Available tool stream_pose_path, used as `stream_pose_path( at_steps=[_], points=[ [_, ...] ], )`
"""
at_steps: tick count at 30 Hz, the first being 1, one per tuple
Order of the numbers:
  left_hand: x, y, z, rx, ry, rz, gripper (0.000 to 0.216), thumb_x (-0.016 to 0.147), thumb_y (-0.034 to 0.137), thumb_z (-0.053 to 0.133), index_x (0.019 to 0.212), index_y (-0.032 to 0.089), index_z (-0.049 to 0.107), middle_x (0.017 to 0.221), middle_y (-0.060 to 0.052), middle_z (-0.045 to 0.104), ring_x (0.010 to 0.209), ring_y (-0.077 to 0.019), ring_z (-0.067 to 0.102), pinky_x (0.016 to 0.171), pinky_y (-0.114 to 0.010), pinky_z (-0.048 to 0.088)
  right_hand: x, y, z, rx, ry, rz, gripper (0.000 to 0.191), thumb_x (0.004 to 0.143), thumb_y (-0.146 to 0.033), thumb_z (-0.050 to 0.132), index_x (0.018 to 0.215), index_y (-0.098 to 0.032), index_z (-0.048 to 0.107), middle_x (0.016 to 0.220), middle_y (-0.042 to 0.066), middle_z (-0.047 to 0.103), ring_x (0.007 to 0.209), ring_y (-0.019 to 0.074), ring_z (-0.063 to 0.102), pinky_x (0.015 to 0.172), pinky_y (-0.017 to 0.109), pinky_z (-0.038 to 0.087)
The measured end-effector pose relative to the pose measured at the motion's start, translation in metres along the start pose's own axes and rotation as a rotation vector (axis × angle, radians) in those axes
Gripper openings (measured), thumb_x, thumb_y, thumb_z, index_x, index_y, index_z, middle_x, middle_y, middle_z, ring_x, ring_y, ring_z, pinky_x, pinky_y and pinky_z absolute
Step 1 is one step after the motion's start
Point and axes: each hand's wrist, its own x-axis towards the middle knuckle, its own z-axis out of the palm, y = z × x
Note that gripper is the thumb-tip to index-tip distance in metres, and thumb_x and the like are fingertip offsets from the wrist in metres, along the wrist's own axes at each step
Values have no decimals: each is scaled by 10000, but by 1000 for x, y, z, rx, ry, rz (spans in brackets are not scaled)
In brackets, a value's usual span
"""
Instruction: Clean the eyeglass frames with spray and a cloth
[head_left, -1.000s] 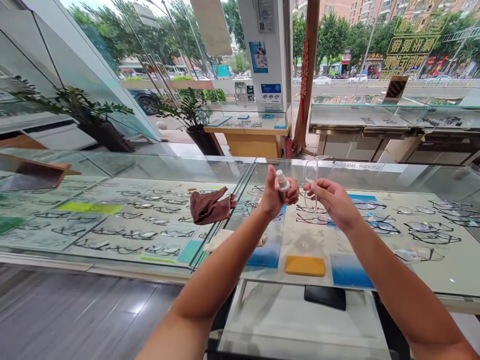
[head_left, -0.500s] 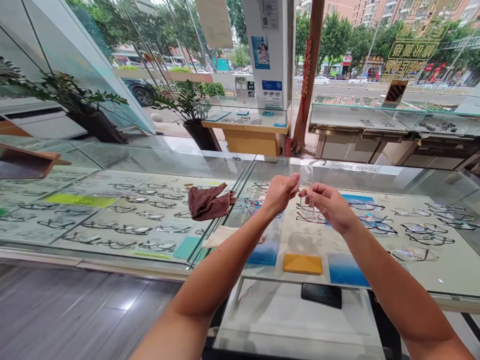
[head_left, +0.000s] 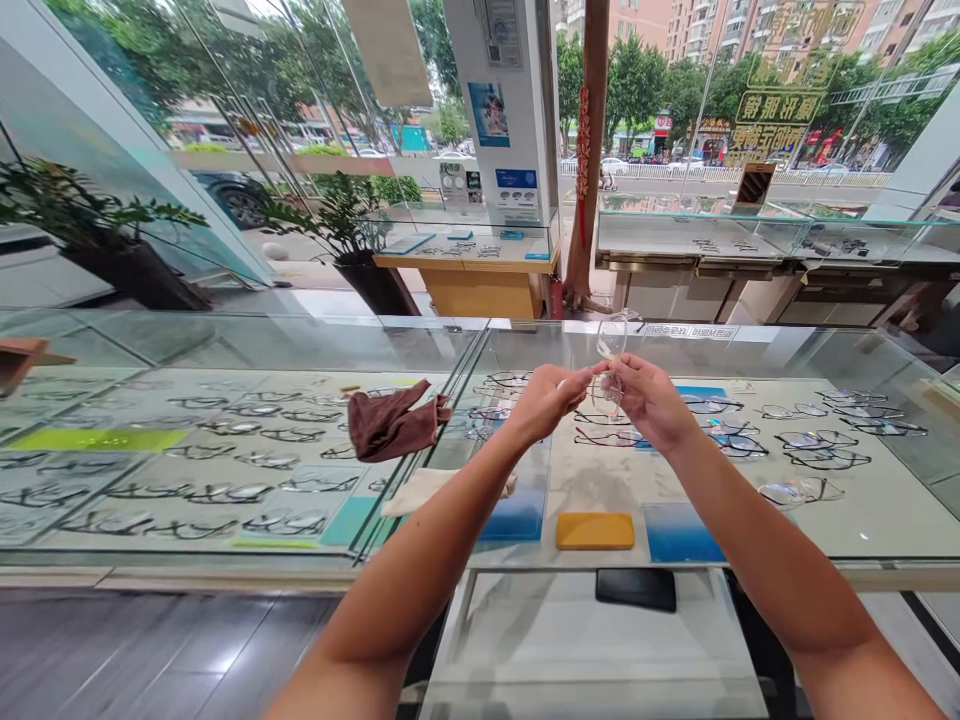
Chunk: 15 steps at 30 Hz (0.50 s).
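A pair of clear-framed eyeglasses (head_left: 613,338) is held up on end above the glass counter, one lens over the other. My right hand (head_left: 654,405) pinches it near the bridge between thumb and fingers. From the other side, the fingertips of my left hand (head_left: 549,402) close on the same middle part; their exact hold is partly hidden. A brown cloth (head_left: 394,425) lies crumpled on the counter left of my hands. Beside my left forearm is a cream cloth (head_left: 424,490), partly covered by it.
Rows of eyeglasses (head_left: 281,458) fill the glass display counter (head_left: 420,345). A yellow case (head_left: 595,531) sits near its front edge. Below, a black case (head_left: 636,589) rests on a white surface (head_left: 525,640). Potted plants (head_left: 352,225) and more display cases (head_left: 682,240) stand beyond.
The view has shifted slightly, so the counter appears farther left. My left hand has turned, its thumb lowering from upright to point along at the eyeglasses, which have tilted a little.
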Motion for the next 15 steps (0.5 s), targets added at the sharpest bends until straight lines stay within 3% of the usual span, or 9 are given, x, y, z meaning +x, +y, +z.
stream_pose_path(
  at_steps=[4, 7, 11, 15],
  points=[
    [11, 1, -17, -55, 256, 42, 679, 799, 835, 577, 551, 210, 483, 520, -3, 452, 532, -133, 431, 568, -303, 330, 3, -1, -4, 0, 6, -21, 407, 663, -528, 947, 820, -239, 707, 981, 21, 763, 745, 124, 585, 719, 301, 513],
    [19, 5, -44, -77, 523, 98, 478, 772, 641, 651, 619, 216, 496, 608, -4, 485, 626, -148, 502, 645, -309, 424, 6, -2, -7, -2, 9, -33, 394, 673, -528, 942, 817, -243, 712, 985, 17, 762, 733, 119, 569, 686, 295, 496],
    [12, 6, -92, -11, 789, 156, 252, 671, 377, 658, 609, 212, 479, 632, 7, 490, 630, -122, 469, 617, -279, 398, 7, -4, -9, 38, 8, -32, 391, 646, -510, 965, 805, -239, 732, 949, 16, 756, 730, 120, 556, 676, 288, 480],
    [-17, -1, -148, 160, 994, 63, 164, 662, 291, 686, 668, 199, 551, 568, 40, 481, 546, -100, 423, 538, -261, 337, 7, -3, -8, 55, -4, -26, 382, 656, -503, 961, 823, -234, 747, 971, 21, 762, 729, 121, 560, 694, 298, 480]
  ],
)
